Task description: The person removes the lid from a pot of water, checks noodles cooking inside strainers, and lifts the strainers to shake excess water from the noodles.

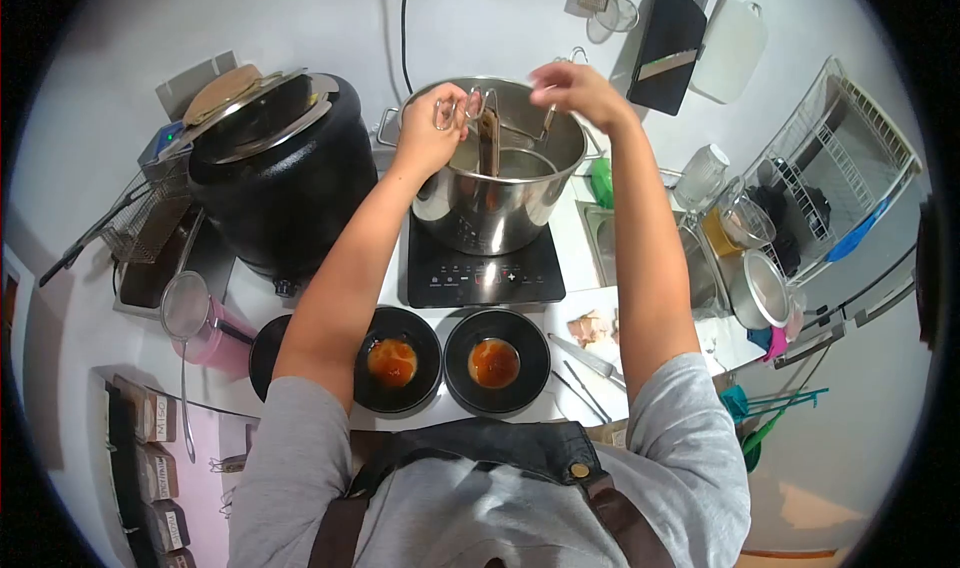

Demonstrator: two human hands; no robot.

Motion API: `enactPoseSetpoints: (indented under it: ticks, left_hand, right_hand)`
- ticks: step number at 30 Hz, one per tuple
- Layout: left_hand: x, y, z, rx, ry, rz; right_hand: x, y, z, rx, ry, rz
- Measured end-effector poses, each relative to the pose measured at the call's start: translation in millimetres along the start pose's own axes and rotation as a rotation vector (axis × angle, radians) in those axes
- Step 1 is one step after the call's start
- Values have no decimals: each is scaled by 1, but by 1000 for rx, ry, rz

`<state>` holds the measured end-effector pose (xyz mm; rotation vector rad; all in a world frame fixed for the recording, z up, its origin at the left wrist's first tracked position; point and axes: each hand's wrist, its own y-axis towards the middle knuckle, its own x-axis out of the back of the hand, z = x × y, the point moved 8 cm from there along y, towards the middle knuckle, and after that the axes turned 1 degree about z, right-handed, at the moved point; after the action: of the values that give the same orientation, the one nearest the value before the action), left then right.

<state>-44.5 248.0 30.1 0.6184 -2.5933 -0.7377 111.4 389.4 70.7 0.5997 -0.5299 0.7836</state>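
Observation:
A large steel stockpot stands on a black induction cooker. My left hand is over the pot's left rim, its fingers closed around looped metal wire that looks like a strainer handle. Beside it, a brown-gripped handle stands upright at the near rim. My right hand is raised over the pot's right back rim. Its fingers are blurred but look apart, with nothing visible in them. Close to it, another hooked wire handle leans inside the pot. The pot's contents are mostly hidden.
Black bowls with reddish-brown sauce, one plainly visible, stand in front of the cooker. A knife and meat pieces lie to their right. A black soup warmer is left; a sink and dish rack are right.

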Motion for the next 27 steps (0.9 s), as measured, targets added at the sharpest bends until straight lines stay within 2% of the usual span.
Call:
enactPoseSetpoints:
  ticks: [2, 4, 6, 7, 8, 9, 10, 11, 12, 14, 15, 16, 18, 20, 22, 24, 25, 27]
  left_hand:
    - [1, -1, 8, -71, -88, -8]
    - [1, -4, 15, -83, -190, 23]
    - [-2, -10, 15, -57, -276, 50]
    - [-6, -12, 10, -121, -323, 137]
    - [-13, -13, 13, -80, -431, 208]
    - [-16, -15, 2, -30, -312, 256]
    - [-18, -18, -8, 24, -193, 303]
    - [-19, -15, -4, 31, -187, 309]
    - [-19, -10, 0, -12, -208, 302]
    - [-15, -10, -3, -71, -177, 246]
    - [-14, -11, 0, -60, -214, 222]
    - [-13, -11, 3, -50, -251, 198]
    - [-15, -10, 4, -88, -260, 173]
    - [-13, -2, 11, -27, -73, 168]
    - [-16, -4, 1, -107, 49, 249]
    - [-18, -11, -5, -75, -157, 201]
    - [-20, -13, -1, -66, -160, 201]
    - [-25, -12, 5, -12, -255, 271]
  right_hand:
    - [57, 21, -75, -249, -258, -538]
    - [54, 34, -116, -324, -305, -648]
    - [41, 51, -152, -340, 74, -714]
    - [36, 61, -163, -314, 309, -750]
    - [31, 72, -175, -287, 548, -778]
    - [30, 75, -167, -286, 555, -781]
    - [28, 79, -145, -183, 658, -712]
    - [24, 80, -123, -82, 760, -642]
    - [20, 73, -110, -92, 768, -646]
    - [12, 54, -75, 17, 830, -605]
    - [10, 34, -58, 90, 797, -659]
    - [5, 21, -59, 86, 794, -664]
    - [0, -2, -49, 163, 564, -658]
    - [0, -4, -63, 50, 595, -649]
    - [10, -3, -66, 14, 666, -639]
    - [19, -8, -63, 67, 668, -654]
    - [19, -9, -71, 143, 688, -659]
    - [17, -12, -83, 212, 708, -664]
